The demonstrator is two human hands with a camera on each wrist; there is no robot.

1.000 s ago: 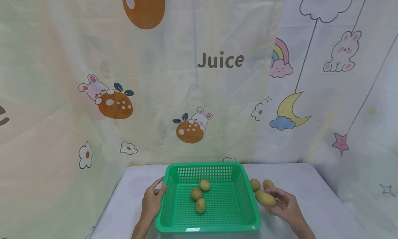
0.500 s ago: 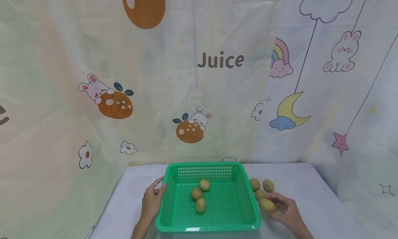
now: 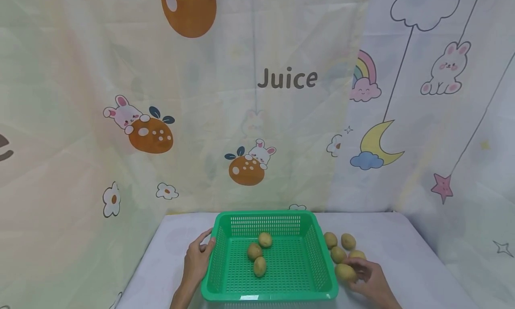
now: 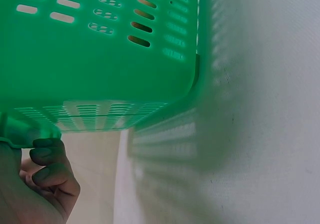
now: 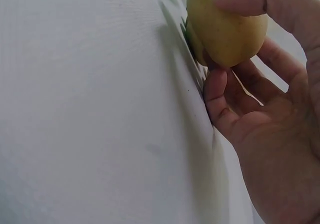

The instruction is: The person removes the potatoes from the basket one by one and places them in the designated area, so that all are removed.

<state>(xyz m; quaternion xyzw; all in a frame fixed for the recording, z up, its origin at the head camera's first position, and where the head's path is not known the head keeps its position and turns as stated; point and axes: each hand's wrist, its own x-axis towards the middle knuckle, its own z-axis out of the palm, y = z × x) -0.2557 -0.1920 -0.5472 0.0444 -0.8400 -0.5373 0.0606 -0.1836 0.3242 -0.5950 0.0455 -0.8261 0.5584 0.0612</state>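
The right grip (image 3: 372, 277) pinches a potato (image 3: 344, 272) just outside the basket (image 3: 269, 296), on its right. Four more potatoes (image 3: 338, 255) lie on the desk (image 3: 418, 264) near it, and three potatoes (image 3: 254, 251) sit inside the basket, which only the head view shows. The right wrist view adds the thumb across the held potato and fingers beneath; whether it touches the desk is unclear. The left grip (image 3: 197, 260) holds the basket's left rim; the left wrist view alone reveals its curled fingers and the slotted outer wall (image 4: 100, 78).
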